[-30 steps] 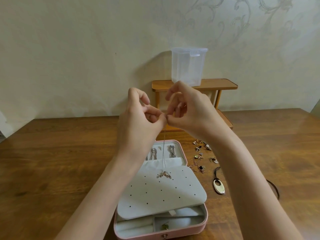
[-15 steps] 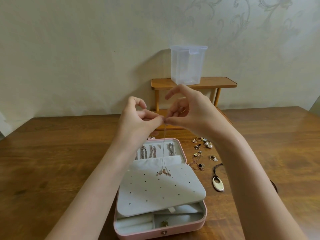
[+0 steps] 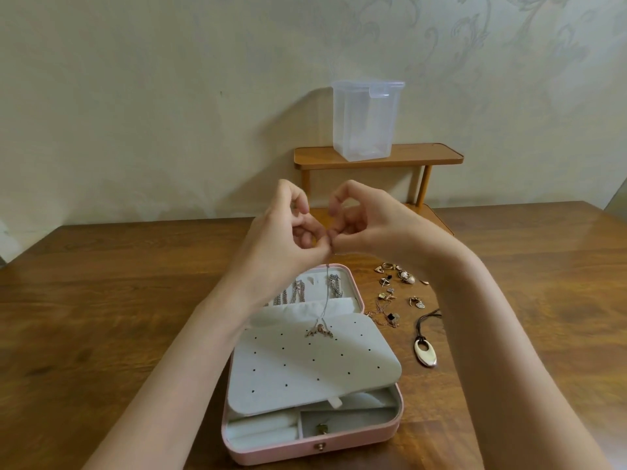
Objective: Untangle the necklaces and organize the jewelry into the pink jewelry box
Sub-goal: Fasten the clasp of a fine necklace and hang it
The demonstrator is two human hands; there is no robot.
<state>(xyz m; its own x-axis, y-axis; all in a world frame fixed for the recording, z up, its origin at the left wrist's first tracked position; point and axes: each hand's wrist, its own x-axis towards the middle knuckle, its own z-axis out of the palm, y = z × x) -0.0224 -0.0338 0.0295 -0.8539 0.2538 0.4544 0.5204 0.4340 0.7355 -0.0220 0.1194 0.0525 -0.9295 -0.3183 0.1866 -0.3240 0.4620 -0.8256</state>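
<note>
Wooden table (image 3: 101, 317) meets patterned, perhaps papered wall (image 3: 169, 96); small shelf (image 3: 378, 154).

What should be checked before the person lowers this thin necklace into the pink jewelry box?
1. Both hands hold the chain: left hand and right hand pinch the thin necklace at its top. Ok.
2. Chain hangs free of knots: it drops straight to its pendant; fine tangles are too small to see. Cannot tell.
3. Pendant clear of the box: it touches the perforated earring panel. Not ok.
4. Clasp shut or open: hidden between the fingertips. Cannot tell.
5. Pink jewelry box open, with the lid's chains already hung. Ok.
6. Loose jewelry on the table: earrings and oval pendant cord necklace remain outside. Not ok.
</note>
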